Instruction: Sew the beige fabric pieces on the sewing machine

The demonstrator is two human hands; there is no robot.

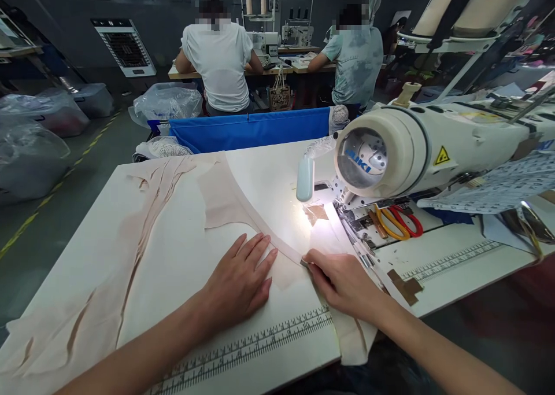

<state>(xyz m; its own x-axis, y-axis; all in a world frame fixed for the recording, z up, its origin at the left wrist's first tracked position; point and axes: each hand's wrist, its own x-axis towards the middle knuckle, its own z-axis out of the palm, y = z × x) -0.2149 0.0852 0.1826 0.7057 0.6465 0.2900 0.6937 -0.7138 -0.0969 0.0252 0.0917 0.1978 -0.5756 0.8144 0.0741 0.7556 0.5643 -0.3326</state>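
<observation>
A pale pink fabric piece (221, 201) with a curved, band-like edge lies on the white table. My left hand (243, 273) rests flat on it, fingers stretched out over the curved band. To its right, my right hand (347, 279) is closed at the band's near end. Between thumb and forefinger it pinches a small grey metal piece (304, 263); the rest of this is hidden in the hand, so its kind cannot be made out. Below the right hand, more pale fabric (352, 340) hangs over the table's front edge.
A sewing machine (390, 146) with a lit needle area stands at right. Yellow-handled scissors (392, 224) and a red-handled pair (410, 220) lie under its arm. More pale fabric (143, 250) covers the table's left side. Two people sit beyond a blue cloth (251, 130).
</observation>
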